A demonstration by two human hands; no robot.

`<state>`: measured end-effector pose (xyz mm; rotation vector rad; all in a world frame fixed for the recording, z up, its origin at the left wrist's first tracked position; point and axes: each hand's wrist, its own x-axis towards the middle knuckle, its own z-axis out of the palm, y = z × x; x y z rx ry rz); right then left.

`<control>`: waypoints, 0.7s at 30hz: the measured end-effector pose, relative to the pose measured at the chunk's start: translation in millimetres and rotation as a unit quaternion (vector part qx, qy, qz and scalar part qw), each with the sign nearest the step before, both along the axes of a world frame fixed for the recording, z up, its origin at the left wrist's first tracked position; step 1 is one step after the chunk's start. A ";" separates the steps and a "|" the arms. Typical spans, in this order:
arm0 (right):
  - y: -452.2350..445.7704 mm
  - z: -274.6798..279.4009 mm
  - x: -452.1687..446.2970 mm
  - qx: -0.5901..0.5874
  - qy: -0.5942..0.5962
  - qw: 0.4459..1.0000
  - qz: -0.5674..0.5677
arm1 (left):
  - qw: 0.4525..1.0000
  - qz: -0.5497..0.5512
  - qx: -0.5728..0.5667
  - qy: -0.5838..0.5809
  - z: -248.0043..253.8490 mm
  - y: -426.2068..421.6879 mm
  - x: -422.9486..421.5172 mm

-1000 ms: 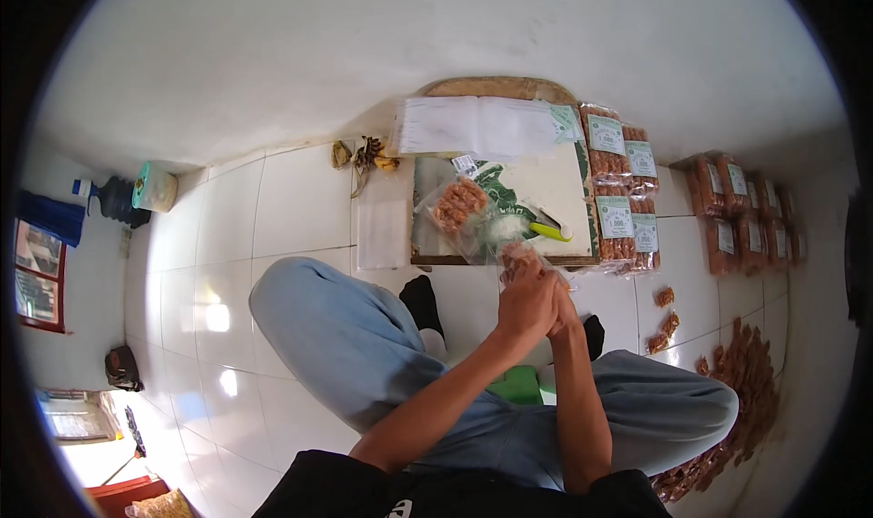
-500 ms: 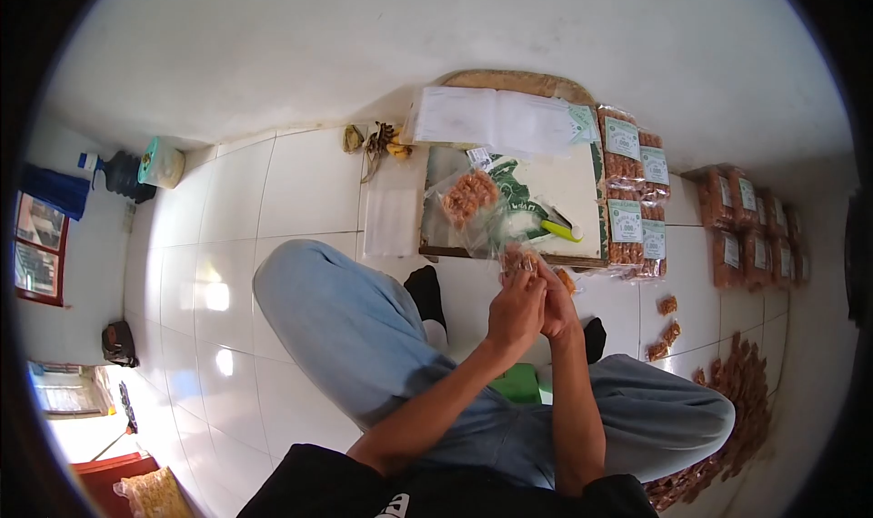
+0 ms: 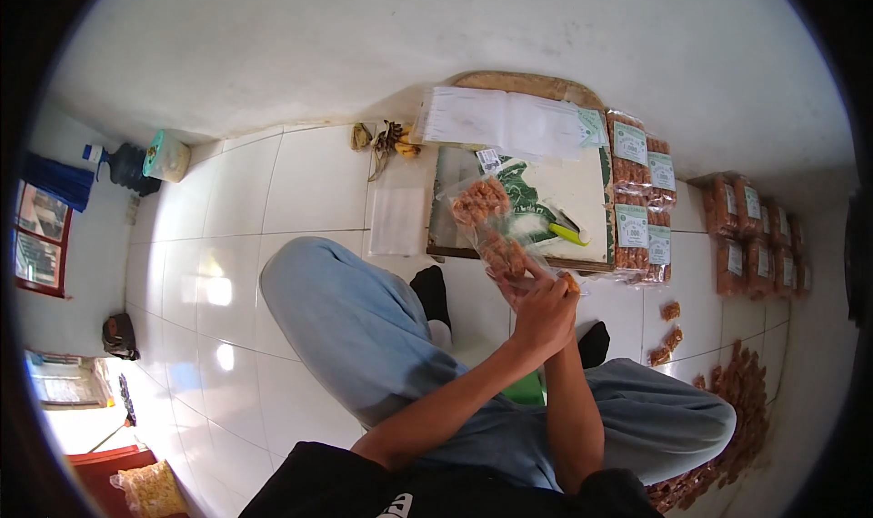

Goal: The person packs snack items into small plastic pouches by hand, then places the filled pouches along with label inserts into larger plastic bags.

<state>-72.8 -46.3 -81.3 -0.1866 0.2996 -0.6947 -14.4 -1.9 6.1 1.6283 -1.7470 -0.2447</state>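
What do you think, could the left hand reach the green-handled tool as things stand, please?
Probably yes: the green-handled tool lies uncovered on the board, just beyond the left hand, with nothing tall between, though that hand is occupied against the right hand.

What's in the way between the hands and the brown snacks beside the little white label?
Another bagged brown clump is between the hands and those snacks, at the table's near edge. I can't tell whether both share one bag.

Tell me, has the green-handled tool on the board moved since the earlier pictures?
No; the green-handled tool lies in the same spot, right of the board's green print.
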 end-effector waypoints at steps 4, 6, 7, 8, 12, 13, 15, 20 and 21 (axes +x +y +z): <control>-22.2 -47.1 4.0 0.042 -0.161 0.979 0.114 | 0.996 -0.028 0.084 0.003 11.9 -25.6 20.5; -28.2 -61.9 8.7 0.058 -0.183 0.971 0.141 | 0.986 0.030 0.161 0.040 24.6 -59.2 53.0; -30.3 -65.4 11.0 0.069 -0.183 0.969 0.150 | 0.983 0.099 0.148 0.039 28.5 -77.7 74.1; -29.4 -60.5 11.7 0.089 -0.160 0.972 0.147 | 0.989 0.125 0.082 0.019 19.0 -95.0 101.3; -25.5 -30.4 19.7 0.168 -0.006 0.981 0.097 | 0.973 0.181 0.074 -0.120 -38.4 -115.7 190.0; -25.1 -19.7 22.6 0.190 0.078 0.977 0.055 | 0.974 0.145 0.115 -0.134 -43.8 -111.8 202.6; -25.5 6.6 22.8 0.214 0.094 0.971 0.053 | 0.970 0.109 0.160 -0.150 -50.9 -106.1 213.7; -31.0 -2.3 22.0 0.224 0.141 0.963 0.052 | 0.973 0.066 0.222 -0.011 -67.1 -93.8 211.5; -32.8 -1.9 22.7 0.197 0.149 0.967 0.064 | 0.972 0.068 0.223 -0.009 -70.0 -92.8 210.0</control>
